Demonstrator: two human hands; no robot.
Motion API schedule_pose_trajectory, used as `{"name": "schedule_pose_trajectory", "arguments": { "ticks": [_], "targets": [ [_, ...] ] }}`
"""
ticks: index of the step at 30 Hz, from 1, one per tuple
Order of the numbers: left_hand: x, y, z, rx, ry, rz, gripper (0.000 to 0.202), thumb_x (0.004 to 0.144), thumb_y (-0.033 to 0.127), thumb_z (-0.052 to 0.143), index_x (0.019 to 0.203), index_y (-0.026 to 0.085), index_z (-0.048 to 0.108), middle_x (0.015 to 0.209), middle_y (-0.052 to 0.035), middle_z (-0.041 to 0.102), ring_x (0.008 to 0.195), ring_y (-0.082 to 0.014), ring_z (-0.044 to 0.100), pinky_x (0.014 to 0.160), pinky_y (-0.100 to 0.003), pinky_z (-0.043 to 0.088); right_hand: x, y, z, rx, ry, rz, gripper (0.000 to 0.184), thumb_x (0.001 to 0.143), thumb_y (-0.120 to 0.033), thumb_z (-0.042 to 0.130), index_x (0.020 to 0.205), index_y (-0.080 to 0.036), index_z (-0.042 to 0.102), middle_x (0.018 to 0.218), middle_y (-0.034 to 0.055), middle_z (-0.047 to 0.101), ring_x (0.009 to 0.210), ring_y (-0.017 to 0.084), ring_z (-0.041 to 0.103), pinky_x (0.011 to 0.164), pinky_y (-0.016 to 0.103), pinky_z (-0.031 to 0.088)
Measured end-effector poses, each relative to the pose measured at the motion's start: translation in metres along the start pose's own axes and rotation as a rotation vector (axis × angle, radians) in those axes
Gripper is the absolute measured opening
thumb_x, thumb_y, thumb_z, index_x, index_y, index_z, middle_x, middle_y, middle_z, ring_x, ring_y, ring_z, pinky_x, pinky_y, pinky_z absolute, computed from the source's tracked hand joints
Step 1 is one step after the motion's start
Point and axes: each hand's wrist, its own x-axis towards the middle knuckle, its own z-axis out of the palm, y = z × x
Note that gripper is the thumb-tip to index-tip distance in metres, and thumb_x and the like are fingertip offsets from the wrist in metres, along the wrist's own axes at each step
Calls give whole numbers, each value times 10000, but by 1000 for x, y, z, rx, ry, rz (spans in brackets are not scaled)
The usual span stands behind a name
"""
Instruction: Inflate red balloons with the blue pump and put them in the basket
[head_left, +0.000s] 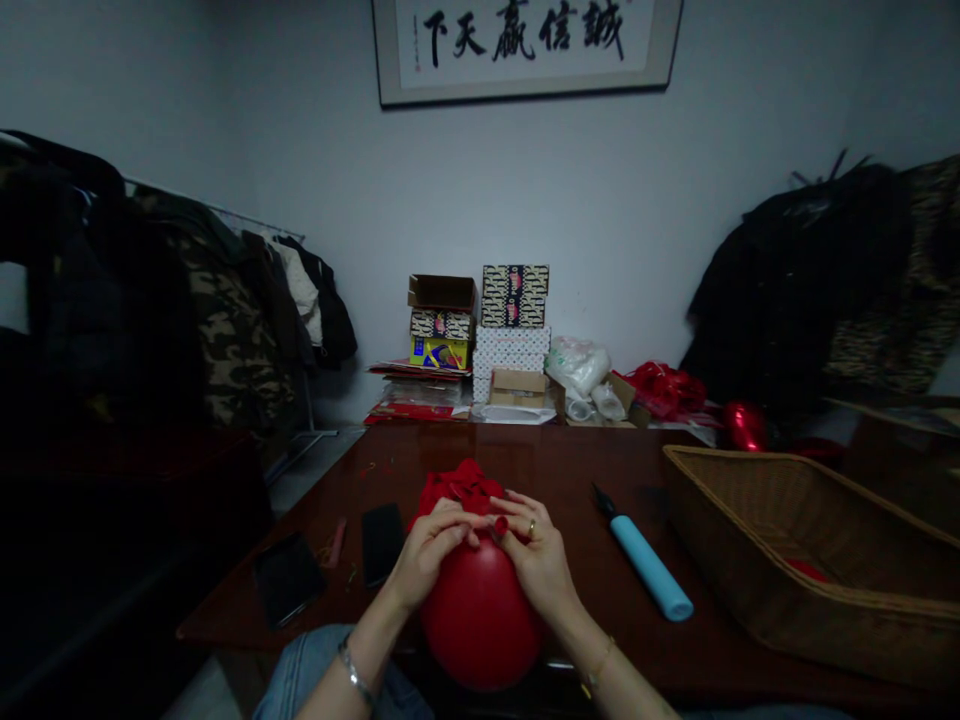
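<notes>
A glossy, dark red-brown counter (577, 460) spans the lower middle of the frame. At its lower left lie two flat black devices, one nearer the edge (289, 578), one nearer the middle (383, 540), with a small pinkish stick (338, 543) between. A crumpled red heap (463, 485) sits centrally; rightward, a light-blue cylinder (651, 566) with black tip, then a wicker basket (716, 560) at lower right.

From my remote post I record: balloon (481, 625) at the near edge of the table (570, 460); a heap (459, 487), seemingly balloons, behind it; two phones (382, 545) to its left; hand pump (651, 566) to its right; basket (739, 565) farther right; boxes (512, 350) behind the table.
</notes>
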Motion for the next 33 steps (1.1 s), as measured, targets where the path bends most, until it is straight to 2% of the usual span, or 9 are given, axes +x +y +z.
{"name": "schedule_pose_trajectory", "arguments": {
  "ticks": [6,9,12,16,19,22,26,30,33],
  "targets": [
    [7,-11,12,-205,238,-274,408,794,364,578,1128,142,648,567,-16,670,747,-190,630,940,-367,387,-6,3,11,-58,48,-20,160,826,-360,544,832,-346,703,1061,4,663,1130,221,464,950,468,361],
    [8,-11,16,-298,331,-331,467,746,385,636,1146,146,633,799,-68,727,847,-210,646,915,-358,429,-6,3,14,-93,71,-21,176,836,-352,527,879,-344,698,1065,6,661,1128,218,461,947,464,365],
    [6,-10,17,-252,296,-292,428,700,372,687,1085,187,669,1017,-92,691,963,-223,616,917,-360,442,-6,4,15,-138,84,-21,181,835,-347,525,880,-327,699,1065,15,658,1130,230,454,948,474,360],
    [5,-12,16,29,216,-184,410,638,349,747,1034,266,687,981,-63,663,939,-202,588,928,-389,431,-5,2,17,-197,70,-35,196,814,-249,523,887,-299,699,1104,17,640,1173,242,413,977,486,321],
    [8,-16,16,137,201,-112,335,657,356,735,983,287,708,949,-57,676,940,-209,549,921,-415,427,-4,-3,17,-214,24,-63,253,795,-188,508,952,-279,684,1201,17,588,1232,239,357,1031,494,244],
    [9,-22,18,141,242,-60,202,702,353,698,879,265,737,875,-58,690,923,-216,532,884,-406,437,-4,-6,12,-187,-56,-86,260,816,-210,493,991,-287,669,1294,-2,520,1287,218,295,1065,475,201],
    [7,-26,20,183,342,-67,151,753,343,645,799,231,736,817,-56,645,860,-202,542,848,-381,430,-3,5,3,-96,-129,-38,241,844,-291,491,1025,-288,651,1248,15,557,1266,196,351,1040,433,286],
    [7,-21,19,208,262,-39,180,794,338,602,886,250,729,838,-49,628,858,-194,527,839,-363,405,5,16,-3,-17,-85,50,318,858,-321,478,1140,-230,593,1207,87,572,1172,197,459,1007,433,329],
    [9,-17,18,229,153,20,237,825,337,565,1013,283,700,769,-36,623,820,-189,505,825,-356,381,16,13,-5,39,-164,28,313,809,-306,558,1114,-262,615,1182,60,592,1148,192,474,1008,413,325]
  ]
}}
